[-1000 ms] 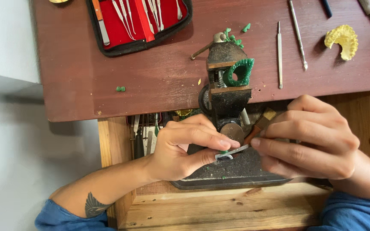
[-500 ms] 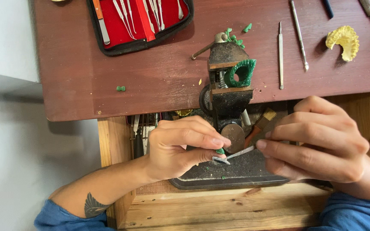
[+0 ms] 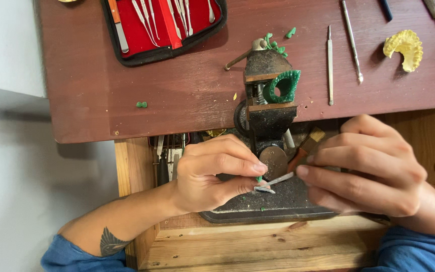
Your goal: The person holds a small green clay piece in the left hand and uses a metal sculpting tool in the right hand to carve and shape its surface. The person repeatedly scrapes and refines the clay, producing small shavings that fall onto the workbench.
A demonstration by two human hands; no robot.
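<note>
A small green wax piece (image 3: pixel 259 179) sits pinched between the thumb and forefinger of the left hand (image 3: pixel 212 174), held low over the dark metal tray (image 3: pixel 278 206) so that the shavings, already speckled across it, fall there rather than on the counter (image 3: pixel 127 95). The right hand (image 3: pixel 363 168) is closed around a slim metal file (image 3: pixel 278 180), its tip laid against the wax just beside the left fingertips, a short grip that suits fine strokes. Just beyond, a small bench vise (image 3: pixel 268 100) clamps a green wax ring (image 3: pixel 283 86) upright, keeping it steady and within reach. Farther off lie a red-lined tool case (image 3: pixel 167 25) at left, loose carving tools (image 3: pixel 351 40) and a yellow dental cast (image 3: pixel 405 48) at right.
</note>
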